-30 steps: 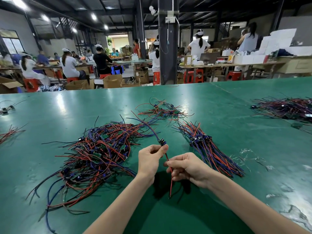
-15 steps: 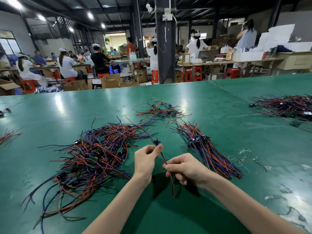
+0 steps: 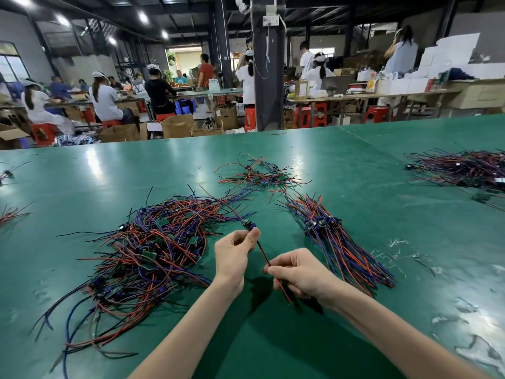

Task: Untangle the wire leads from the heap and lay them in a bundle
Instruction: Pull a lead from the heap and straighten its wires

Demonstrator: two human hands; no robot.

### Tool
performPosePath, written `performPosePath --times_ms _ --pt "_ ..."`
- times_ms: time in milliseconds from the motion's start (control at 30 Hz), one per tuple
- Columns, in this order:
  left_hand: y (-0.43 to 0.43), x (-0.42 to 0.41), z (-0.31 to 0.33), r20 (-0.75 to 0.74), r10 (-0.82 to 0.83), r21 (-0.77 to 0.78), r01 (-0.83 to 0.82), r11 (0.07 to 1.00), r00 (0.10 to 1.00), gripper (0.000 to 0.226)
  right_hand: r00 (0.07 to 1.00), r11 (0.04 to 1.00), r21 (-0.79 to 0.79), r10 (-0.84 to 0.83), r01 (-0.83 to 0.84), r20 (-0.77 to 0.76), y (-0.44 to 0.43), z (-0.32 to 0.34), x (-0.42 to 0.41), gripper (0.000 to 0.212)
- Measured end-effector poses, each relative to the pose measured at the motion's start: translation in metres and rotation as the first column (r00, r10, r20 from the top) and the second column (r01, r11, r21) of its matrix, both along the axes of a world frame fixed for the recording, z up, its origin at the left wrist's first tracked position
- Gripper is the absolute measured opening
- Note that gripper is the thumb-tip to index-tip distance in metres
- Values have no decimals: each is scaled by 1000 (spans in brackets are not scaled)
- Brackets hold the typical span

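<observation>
A tangled heap [image 3: 144, 253] of red, blue and black wire leads with small green boards lies on the green table [image 3: 355, 170], left of my hands. A straightened bundle [image 3: 341, 244] of the same leads lies to the right. My left hand [image 3: 233, 255] pinches one wire lead [image 3: 262, 250] just below its small blue component. My right hand [image 3: 299, 270] pinches the red and black wires of that lead lower down. The lead's far wires trail back over the heap.
A small loose cluster of leads [image 3: 259, 175] lies farther back. Another pile [image 3: 464, 168] sits at the far right, stray wires [image 3: 11, 213] at the left edge. Clear plastic scraps [image 3: 399, 250] lie right of the bundle. People work at tables beyond the far edge.
My hands have held the same lead throughout. My right hand has slid a little down along the red and black wires, so more of the wire stretches between my hands.
</observation>
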State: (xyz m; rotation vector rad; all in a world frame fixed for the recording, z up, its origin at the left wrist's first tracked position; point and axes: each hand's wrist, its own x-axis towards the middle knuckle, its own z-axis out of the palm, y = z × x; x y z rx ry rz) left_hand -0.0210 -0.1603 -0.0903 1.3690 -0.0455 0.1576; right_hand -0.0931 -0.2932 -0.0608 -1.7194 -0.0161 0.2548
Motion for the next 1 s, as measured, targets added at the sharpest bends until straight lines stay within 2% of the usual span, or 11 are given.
performPosePath --times_ms 333,500,733,1000 --pt "3 1 4 -10 25 -33 -25 999 1000 19 999 996 -91 8 -3 51 3 -3 1 5" --pt "3 -1 6 -32 28 -41 -30 999 999 19 997 987 -158 24 -11 76 3 -6 4 16" --pt "4 2 7 -76 31 -112 -39 993 997 20 996 995 -90 58 -51 72 0 -7 0 12" --pt "5 3 8 -87 20 -124 -31 992 996 19 995 986 -153 73 -63 65 -1 -5 0 15"
